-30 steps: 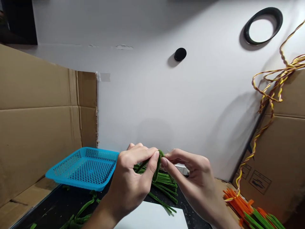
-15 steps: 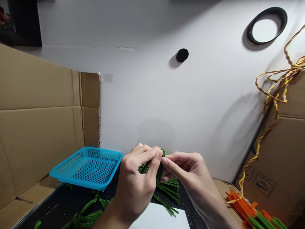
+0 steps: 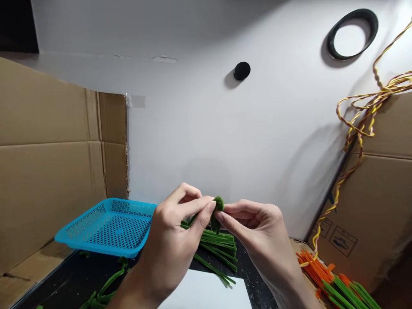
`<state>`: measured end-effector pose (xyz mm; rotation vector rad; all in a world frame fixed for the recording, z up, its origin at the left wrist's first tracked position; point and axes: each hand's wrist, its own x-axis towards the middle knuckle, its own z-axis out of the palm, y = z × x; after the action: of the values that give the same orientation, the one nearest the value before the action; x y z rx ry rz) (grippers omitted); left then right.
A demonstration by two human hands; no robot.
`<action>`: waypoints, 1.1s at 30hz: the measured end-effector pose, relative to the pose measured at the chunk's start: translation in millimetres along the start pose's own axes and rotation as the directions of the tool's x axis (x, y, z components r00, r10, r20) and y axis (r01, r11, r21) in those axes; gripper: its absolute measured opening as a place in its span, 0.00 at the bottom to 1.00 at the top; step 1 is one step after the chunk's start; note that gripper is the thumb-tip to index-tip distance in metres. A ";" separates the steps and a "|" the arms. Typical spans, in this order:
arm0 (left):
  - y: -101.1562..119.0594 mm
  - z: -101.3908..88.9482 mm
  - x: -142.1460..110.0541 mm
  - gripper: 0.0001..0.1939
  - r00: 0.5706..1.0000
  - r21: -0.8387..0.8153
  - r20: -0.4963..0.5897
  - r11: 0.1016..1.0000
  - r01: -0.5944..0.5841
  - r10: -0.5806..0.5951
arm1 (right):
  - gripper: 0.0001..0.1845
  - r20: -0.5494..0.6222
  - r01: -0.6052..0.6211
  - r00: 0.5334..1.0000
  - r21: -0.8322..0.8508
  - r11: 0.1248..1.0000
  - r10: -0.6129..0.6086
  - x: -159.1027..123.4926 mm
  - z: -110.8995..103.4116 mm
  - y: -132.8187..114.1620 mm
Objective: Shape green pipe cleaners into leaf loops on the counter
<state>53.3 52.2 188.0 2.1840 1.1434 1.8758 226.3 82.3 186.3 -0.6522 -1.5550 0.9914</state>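
Between both hands, raised over the dark table, is a green fuzzy pipe cleaner (image 3: 216,219) bent into a narrow leaf-like loop. My left hand (image 3: 180,231) pinches its upper left side between thumb and index finger. From the other side my right hand (image 3: 252,223) grips it with thumb and fingertips. Below and behind the hands lies a bundle of straight green pipe cleaners (image 3: 220,249), partly covered by the left hand. Some shaped green pipe-cleaner pieces (image 3: 104,294) rest at the lower left, half hidden by my left forearm.
A blue perforated basket (image 3: 96,248) stands at the left by a cardboard panel (image 3: 48,180). White paper (image 3: 206,292) lies in front. Orange pipe cleaners (image 3: 317,268) and green ones (image 3: 349,292) sit at the right, under a hanging twisted yellow-brown cord (image 3: 337,189).
The loop has turned and now looks wider and more leaf-shaped between my fingertips. My left hand's outer fingers have lifted slightly. The whole view has shifted a little to the right.
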 end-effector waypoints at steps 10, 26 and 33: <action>-7.4 -8.1 8.8 0.12 0.933 -0.376 0.227 0.858 0.350 -0.281 | 0.17 0.022 -0.005 1.000 -0.025 1.000 0.005 -0.4 0.9 -4.3; -15.4 -15.4 14.2 0.17 0.850 -0.473 0.436 0.728 0.495 -0.295 | 0.14 0.074 0.093 0.994 -0.130 0.987 -0.084 -2.1 2.9 -6.8; -17.4 -14.5 11.3 0.22 0.867 -0.461 0.416 0.758 0.462 -0.275 | 0.14 0.059 0.098 0.994 -0.113 0.989 -0.092 -2.5 2.3 -6.4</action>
<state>32.0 65.0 193.0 1.6928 0.7713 1.3747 225.3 76.5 190.6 -0.6298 -1.6853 0.8584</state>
